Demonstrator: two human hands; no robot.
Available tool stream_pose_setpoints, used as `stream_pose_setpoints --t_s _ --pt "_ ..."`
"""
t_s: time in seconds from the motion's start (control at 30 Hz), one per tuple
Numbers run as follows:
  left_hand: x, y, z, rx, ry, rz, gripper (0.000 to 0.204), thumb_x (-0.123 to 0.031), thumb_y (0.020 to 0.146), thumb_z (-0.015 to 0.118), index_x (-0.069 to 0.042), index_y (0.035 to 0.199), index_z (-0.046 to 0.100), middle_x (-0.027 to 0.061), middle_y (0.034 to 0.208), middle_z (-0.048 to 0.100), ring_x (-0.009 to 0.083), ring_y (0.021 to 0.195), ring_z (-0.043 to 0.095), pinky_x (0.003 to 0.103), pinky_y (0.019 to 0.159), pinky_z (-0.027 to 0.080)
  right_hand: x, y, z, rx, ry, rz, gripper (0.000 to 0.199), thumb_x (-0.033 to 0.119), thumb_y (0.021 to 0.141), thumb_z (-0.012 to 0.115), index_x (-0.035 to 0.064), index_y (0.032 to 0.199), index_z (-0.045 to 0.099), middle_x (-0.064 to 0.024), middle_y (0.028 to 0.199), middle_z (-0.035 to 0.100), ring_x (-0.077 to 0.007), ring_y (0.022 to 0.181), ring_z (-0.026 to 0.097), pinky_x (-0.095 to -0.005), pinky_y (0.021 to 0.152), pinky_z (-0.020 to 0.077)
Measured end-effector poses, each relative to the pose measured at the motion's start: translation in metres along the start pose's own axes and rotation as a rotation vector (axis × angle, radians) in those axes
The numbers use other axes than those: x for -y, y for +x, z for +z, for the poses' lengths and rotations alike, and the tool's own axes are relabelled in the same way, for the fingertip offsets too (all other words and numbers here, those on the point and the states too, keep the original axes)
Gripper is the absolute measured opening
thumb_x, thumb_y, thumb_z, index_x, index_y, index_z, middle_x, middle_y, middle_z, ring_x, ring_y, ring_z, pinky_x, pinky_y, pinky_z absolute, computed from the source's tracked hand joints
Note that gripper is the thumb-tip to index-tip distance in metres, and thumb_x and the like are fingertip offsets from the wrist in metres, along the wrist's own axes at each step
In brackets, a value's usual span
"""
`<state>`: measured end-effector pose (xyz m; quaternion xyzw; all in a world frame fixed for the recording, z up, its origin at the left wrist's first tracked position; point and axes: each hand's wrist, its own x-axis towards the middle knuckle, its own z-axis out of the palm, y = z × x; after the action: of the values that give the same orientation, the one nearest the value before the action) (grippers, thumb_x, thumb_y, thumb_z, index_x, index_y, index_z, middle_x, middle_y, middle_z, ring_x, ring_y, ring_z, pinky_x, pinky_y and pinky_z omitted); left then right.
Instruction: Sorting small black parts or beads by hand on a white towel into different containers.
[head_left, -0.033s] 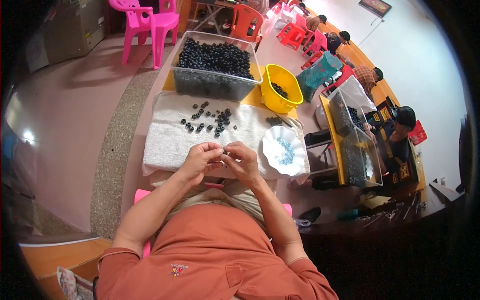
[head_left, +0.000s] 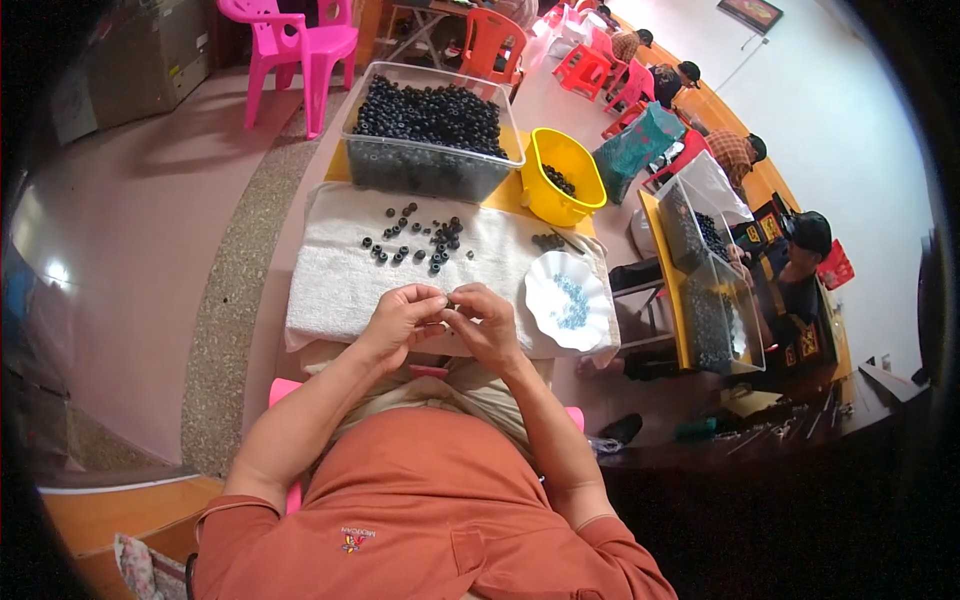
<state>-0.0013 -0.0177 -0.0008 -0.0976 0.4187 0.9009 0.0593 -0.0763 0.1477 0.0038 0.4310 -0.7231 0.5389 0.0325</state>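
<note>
My left hand [head_left: 405, 320] and my right hand [head_left: 484, 322] meet over the near edge of a white towel [head_left: 335, 270]. Both are closed in a pinch, fingertips almost touching, around a small dark piece [head_left: 449, 303] mostly hidden by the fingers. Just beyond them, several small black round pieces [head_left: 447, 235] with holes lie loose on the towel. To the right of my right hand sits a white scalloped dish [head_left: 543, 312] with tiny pale blue clear bits [head_left: 571, 302] in it. A small cluster of dark pieces [head_left: 548, 242] and a thin pointed tool [head_left: 569, 240] lie beyond the dish.
A clear plastic bin [head_left: 430, 180] full of black pieces stands at the table's far side. Beside it is a yellow tub [head_left: 563, 205] holding some more. At right, a person in a black cap [head_left: 808, 233] sits by clear bins [head_left: 712, 310]. A pink chair [head_left: 325, 42] stands far left.
</note>
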Motion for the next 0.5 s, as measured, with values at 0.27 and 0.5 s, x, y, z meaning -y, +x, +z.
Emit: stream_pose_setpoints --t_s 0.27,0.5 --pt "-0.0014 -0.0019 0.0036 -0.018 0.004 0.004 0.009 -0.015 0.093 0.064 -0.008 0.099 0.062 -0.0011 0.09 0.064 0.0076 0.081 0.061 0.025 0.07 0.054 0.0024 -0.0009 -0.0005 -0.017 -0.073 -0.027 0.022 0.0 0.08 0.075 -0.0003 0.099 0.065 -0.0123 0.092 0.065 -0.0172 0.074 0.065 -0.0267 0.062 0.0533" --pt "0.0001 0.0003 0.0012 0.004 0.037 0.024 0.01 -0.012 0.092 0.065 -0.006 0.1 0.062 0.0009 0.093 0.063 0.0092 0.083 0.061 0.026 0.072 0.055 0.0058 -0.0034 -0.0016 -0.001 -0.054 0.004 0.021 0.0 0.08 0.074 -0.001 0.099 0.065 -0.0123 0.093 0.065 -0.018 0.074 0.065 -0.0272 0.063 0.0532"
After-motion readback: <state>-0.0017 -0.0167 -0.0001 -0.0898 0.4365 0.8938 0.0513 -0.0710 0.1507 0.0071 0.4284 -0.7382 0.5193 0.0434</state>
